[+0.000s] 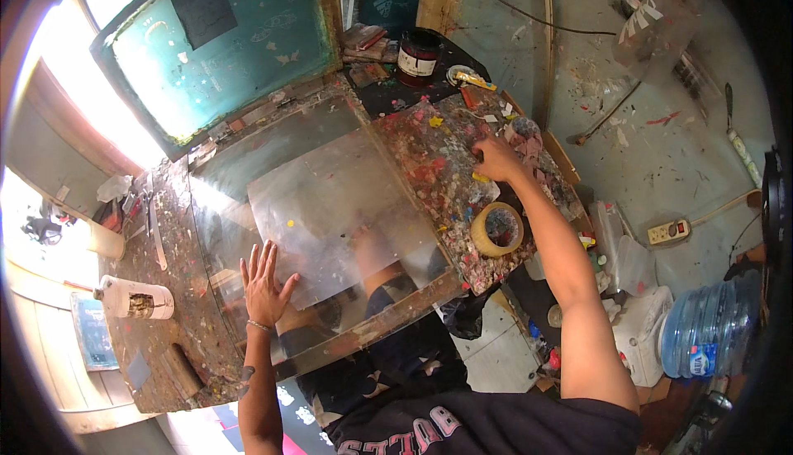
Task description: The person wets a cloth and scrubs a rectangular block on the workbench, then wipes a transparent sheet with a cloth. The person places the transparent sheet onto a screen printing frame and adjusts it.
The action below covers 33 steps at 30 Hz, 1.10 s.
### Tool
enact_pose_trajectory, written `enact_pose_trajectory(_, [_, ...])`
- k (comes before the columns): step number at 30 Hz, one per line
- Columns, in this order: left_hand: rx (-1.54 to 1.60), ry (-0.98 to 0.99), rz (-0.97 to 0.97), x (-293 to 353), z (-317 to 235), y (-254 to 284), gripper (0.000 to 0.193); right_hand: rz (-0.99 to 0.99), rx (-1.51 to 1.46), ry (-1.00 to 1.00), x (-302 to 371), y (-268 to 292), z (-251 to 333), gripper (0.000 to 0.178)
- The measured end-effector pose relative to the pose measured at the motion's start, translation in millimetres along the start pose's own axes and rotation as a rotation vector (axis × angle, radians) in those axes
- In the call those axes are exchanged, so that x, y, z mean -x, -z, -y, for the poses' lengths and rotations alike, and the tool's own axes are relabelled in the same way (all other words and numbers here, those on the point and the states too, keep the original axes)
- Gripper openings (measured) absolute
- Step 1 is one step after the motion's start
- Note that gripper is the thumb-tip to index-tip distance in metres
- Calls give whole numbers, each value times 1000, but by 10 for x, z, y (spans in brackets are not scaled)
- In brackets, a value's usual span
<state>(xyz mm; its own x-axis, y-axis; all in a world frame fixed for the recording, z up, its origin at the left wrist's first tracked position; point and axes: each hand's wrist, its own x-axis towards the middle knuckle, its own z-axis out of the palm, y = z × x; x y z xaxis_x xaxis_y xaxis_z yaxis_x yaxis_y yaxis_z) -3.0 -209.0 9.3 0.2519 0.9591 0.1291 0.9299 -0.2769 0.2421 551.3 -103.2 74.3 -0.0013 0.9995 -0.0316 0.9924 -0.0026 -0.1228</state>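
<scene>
My left hand (pixel 268 283) lies flat with its fingers spread, at the lower left edge of a clear sheet (pixel 330 199). The sheet rests slightly askew on a glass panel (pixel 227 232) set into the worktable. My right hand (pixel 496 160) is over the paint-spattered right side of the table, its fingers curled together. Whatever is between those fingertips is hidden. A small yellow piece (pixel 480 177) sits just below this hand, and a crumpled pinkish cloth (pixel 529 143) is to its right. Nearer to me stands a wide yellowish tape roll (pixel 487 244).
A teal printing screen (pixel 256 50) is tilted up at the back left. Behind the table stands a dark ink jar (pixel 420 57). A white bottle (pixel 136 298) and a wooden-handled block (pixel 183 370) occupy the left. At right are a power strip (pixel 668 232) and a blue water jug (pixel 710 327).
</scene>
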Motion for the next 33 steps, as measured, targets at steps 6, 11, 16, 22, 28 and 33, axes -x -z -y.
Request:
enact_pose_trajectory(6, [7, 6, 12, -29, 27, 22, 81, -231, -210, 57, -852, -183, 358, 27])
enact_pose_trajectory(11, [36, 19, 16, -22, 33, 77, 81, -78, -169, -16, -1371, -503, 379, 18])
enact_pose_trajectory(16, [46, 34, 42, -43, -2, 69, 82, -84, -94, -17, -1617, -547, 154, 11])
enact_pose_trajectory(22, [37, 16, 20, -31, 43, 58, 82, -8, -431, -18, -1771, -654, -19, 18])
enact_pose_trajectory(28, [44, 7, 38, -73, -7, 81, 82, 133, -417, -54, -1775, -538, -152, 19])
enact_pose_trajectory(33, [40, 21, 40, -63, 3, 123, 80, 215, -560, -117, -1770, -421, -82, 18])
